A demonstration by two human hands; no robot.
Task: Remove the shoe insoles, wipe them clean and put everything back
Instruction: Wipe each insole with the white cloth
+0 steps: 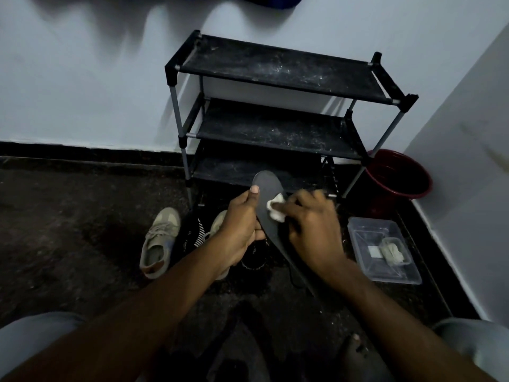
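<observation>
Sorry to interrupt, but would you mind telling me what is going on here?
A person is cleaning an insole. The left hand grips it, while the right hand wipes a white cloth across its surface. Several shoes lie on the floor below, in front of a black rack.

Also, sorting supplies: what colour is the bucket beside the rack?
The bucket is dark red; head view.

Dim indoor view with a cold bluish cast. The pale wall (82,92) is the brightest area, crossed near the top by soft scalloped shadows. The floor (68,230) is almost black and grainy. The right hand (314,230) is motion-blurred. Straight lines bow toward the edges.
</observation>
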